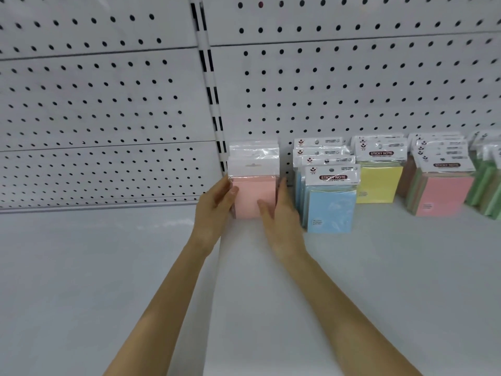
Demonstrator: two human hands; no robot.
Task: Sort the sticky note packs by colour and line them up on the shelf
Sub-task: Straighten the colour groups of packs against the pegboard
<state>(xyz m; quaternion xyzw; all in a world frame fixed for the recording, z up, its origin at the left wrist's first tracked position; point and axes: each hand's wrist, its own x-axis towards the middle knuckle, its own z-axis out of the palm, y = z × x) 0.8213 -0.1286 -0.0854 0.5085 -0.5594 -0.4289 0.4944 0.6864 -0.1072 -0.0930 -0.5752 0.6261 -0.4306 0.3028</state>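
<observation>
Pink packs [253, 191]: small stack standing on edge at the left end of the row, its back to the pegboard [352, 90], just right of the slotted upright [214, 104]. Clear sleeves, white header cards with a hang hole; no print shows on the facing side.
Left hand [217, 204]: grips the stack's left edge, thumb across the front face.
Right hand [279, 215]: holds the right edge, thumb on the front face, fingers down the side between pink and blue.
Step in hand: judged to be squaring the pink group and seating it in its place on the shelf [352, 280].
Blue packs [330, 210]: just right of the pink, staggered near to far.
Yellow packs [379, 183]: next right, set farther back.
Mixed pile [444, 194]: further right, a pink pack in front, brownish and green edges behind; looks not yet sorted.
Green packs [485, 185]: at the right edge, partly out of frame.
Next move (judgement): release the pink stack without tipping it, then reach right for the pink pack in the mixed pile; that calls for lifting one pack clear without toppling its neighbours.
Writing: "STICKY NOTE" in white on a red band on the blue, yellow and mixed-pile headers; small red logo at upper left of the headers; the fine print is too small to read.
</observation>
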